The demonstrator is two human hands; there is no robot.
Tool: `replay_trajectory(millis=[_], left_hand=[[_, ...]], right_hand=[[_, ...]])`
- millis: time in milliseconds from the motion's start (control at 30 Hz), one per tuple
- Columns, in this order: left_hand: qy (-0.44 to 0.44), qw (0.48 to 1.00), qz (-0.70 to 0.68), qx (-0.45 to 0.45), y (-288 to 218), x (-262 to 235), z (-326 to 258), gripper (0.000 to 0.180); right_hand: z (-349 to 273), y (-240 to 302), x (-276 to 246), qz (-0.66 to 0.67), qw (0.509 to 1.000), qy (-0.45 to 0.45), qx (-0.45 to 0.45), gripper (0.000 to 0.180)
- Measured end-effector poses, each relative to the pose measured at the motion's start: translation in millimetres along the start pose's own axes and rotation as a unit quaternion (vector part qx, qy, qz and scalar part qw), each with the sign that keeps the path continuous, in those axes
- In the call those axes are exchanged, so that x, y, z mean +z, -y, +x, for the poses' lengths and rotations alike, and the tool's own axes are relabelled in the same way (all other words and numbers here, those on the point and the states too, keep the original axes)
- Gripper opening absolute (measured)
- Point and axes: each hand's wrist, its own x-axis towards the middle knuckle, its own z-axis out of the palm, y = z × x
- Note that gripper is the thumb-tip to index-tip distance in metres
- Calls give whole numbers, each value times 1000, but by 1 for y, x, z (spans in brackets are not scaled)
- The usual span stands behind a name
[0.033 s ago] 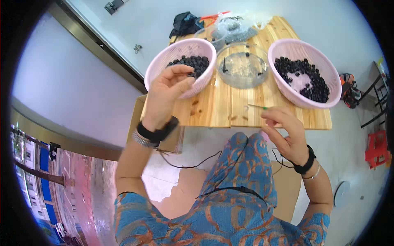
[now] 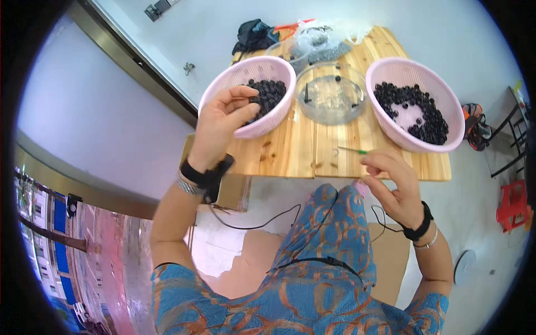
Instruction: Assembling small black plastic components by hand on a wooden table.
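Note:
My left hand (image 2: 220, 120) is over the near left side of a pink mesh basket (image 2: 215, 85). Its fingers are curled towards the thumb, with what looks like a small black piece (image 2: 254, 100) at the fingertips. Many similar small black pieces (image 2: 272, 90) lie in that basket; what kind they are is too small to tell. By the table's front edge, my right hand (image 2: 393, 181) hovers with thumb and forefinger apart and nothing visible between them. A thin tool with a green handle (image 2: 362, 152) lies on the wooden table (image 2: 279, 153) just beyond its fingertips.
A second pink basket (image 2: 455, 134) with black pieces stands at right. Between the baskets sits a clear round tub (image 2: 329, 117) with a few dark bits. Behind are a clear plastic bag (image 2: 329, 39) and a black cloth bundle (image 2: 254, 36). A black cable (image 2: 257, 228) hangs below the table.
My left hand has shifted slightly left and its fingertips have drawn back a little. My right hand stays nearly in place by the green-handled tool. The whole view has shifted slightly.

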Motion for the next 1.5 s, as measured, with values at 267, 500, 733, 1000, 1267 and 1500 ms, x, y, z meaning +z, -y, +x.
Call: replay_trajectory(millis=[267,500,733,1000,1267,1500], left_hand=[[157,903,399,3,3,-52,111,24],[252,744,610,107,54,-15,276,23],[309,598,739,31,119,41,334,20],[272,586,761,52,171,47,344,24],[274,622,732,54,174,36,341,24],[201,730,649,72,125,21,334,25]], right_hand=[[21,10,-45,-102,994,-13,-21,29],[49,15,-74,-182,981,62,-9,29],[54,-2,-97,-254,954,157,37,32],[69,-13,-104,-268,943,188,52,27],[84,-26,-96,-261,943,200,53,31],[117,-31,-85,-262,937,228,43,21]])
